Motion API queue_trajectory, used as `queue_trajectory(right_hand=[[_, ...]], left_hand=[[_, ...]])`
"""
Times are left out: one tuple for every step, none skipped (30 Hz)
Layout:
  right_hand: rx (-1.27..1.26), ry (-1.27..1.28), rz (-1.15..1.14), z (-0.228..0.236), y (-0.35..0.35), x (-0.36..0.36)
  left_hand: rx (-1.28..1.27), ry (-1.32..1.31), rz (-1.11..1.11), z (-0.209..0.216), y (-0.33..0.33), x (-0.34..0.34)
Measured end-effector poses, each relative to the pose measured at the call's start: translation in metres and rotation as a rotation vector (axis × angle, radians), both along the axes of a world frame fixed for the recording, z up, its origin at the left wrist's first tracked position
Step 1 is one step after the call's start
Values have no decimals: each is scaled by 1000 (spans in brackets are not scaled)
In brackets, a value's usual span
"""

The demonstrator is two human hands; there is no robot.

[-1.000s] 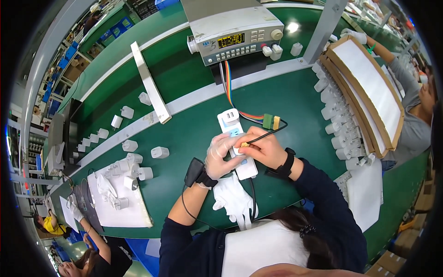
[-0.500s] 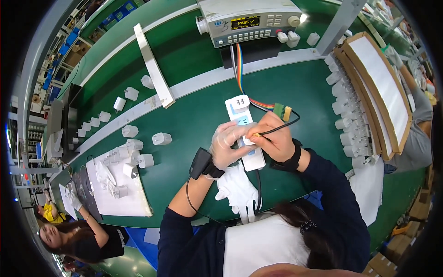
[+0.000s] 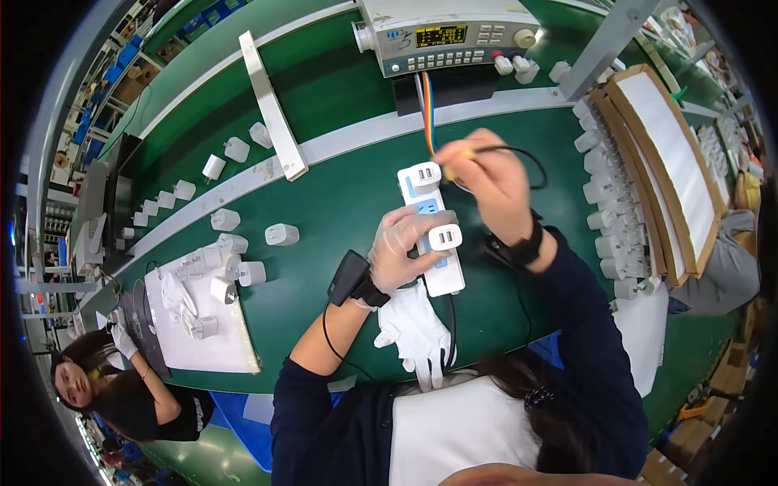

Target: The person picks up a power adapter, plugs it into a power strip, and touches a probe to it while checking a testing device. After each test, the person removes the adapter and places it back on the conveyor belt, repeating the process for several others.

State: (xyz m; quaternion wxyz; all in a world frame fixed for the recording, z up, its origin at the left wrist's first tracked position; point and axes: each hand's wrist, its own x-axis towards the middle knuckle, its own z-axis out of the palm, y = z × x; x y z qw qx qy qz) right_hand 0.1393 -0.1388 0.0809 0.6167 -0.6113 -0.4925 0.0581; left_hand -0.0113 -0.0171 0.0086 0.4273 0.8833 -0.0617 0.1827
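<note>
A white power strip [image 3: 444, 279] lies on the green bench in front of me, with light-blue socket areas. One white two-port USB charger [image 3: 425, 172] sits at its far end, and a second USB charger [image 3: 445, 236] sits midway along it. Gloved in thin clear material, my left hand [image 3: 397, 249] closes around this second charger from the left, thumb and fingers on its sides. My bare right hand [image 3: 494, 186], slightly blurred, pinches a yellow cable connector [image 3: 460, 162] just right of the far charger. Its black cable [image 3: 531, 156] loops off to the right.
A bench test meter [image 3: 446, 49] with a lit screen stands at the back, rainbow ribbon wires [image 3: 428, 113] running down from it. White chargers [image 3: 282, 235] stand at left and in rows at right beside cardboard trays [image 3: 648, 170]. A white glove [image 3: 415, 328] lies nearest me. Another person sits far left.
My right hand has moved away from the middle charger, up toward the far one, carrying the yellow connector. My left hand stays at the strip. The meter's screen has changed.
</note>
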Motion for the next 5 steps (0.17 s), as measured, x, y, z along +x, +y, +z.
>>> queue_trajectory(right_hand=[[5, -4, 1, -7, 6, 1], [-40, 21, -24, -17, 12, 1], [-86, 48, -39, -27, 17, 0], [-132, 76, -53, -34, 20, 0], [-129, 91, -51, -37, 22, 1]], left_hand=[[5, -4, 1, -1, 1, 1], [-10, -5, -11, -2, 3, 1], [-27, -4, -12, -3, 2, -2], [-44, -2, -12, -4, 1, -5], [-40, -1, 1, -4, 2, -7]])
